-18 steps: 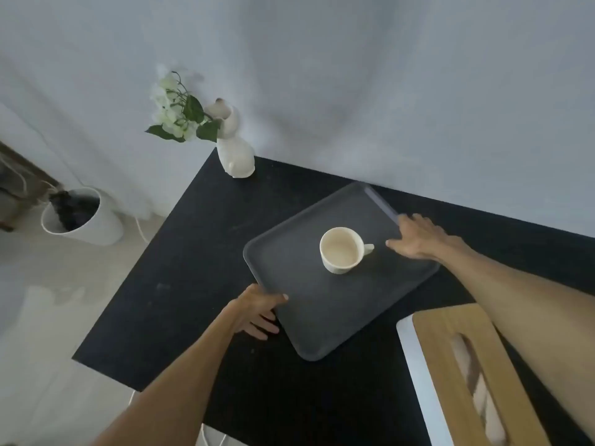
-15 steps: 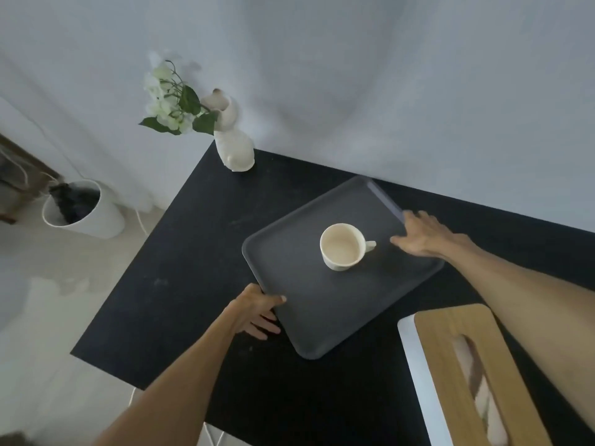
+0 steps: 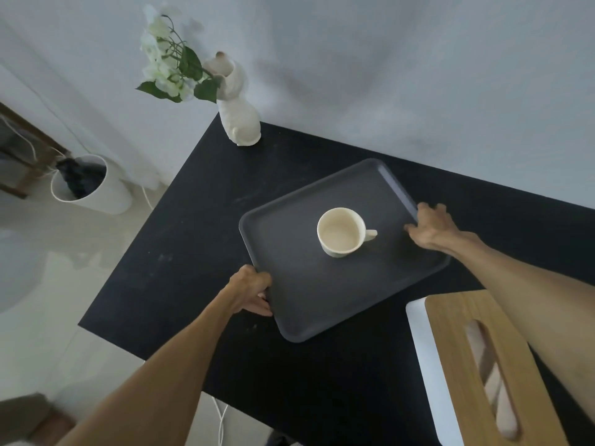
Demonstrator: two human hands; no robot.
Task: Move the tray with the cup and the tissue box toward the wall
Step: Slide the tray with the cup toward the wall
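Note:
A dark grey tray (image 3: 309, 294) lies at an angle on the black table (image 3: 193, 252). A cream cup (image 3: 342, 232) stands upright near the tray's middle, handle pointing right. My left hand (image 3: 251, 289) grips the tray's near-left edge, fingers curled under it. My right hand (image 3: 429, 227) holds the far-right edge, thumb on the tray's inside. The tissue box (image 3: 483, 368), white with a wooden lid and a tissue showing in its slot, sits on the table at the lower right, off the tray.
A white vase (image 3: 240, 117) with white flowers stands at the table's far-left corner by the grey wall (image 3: 386, 75). A white bin (image 3: 87, 185) is on the floor to the left. A white cable (image 3: 220, 420) hangs below the table's front edge.
Both hands have closed on the tray's edges; the left thumb, earlier on top of the rim, now wraps it. The tray sits slightly closer to the wall.

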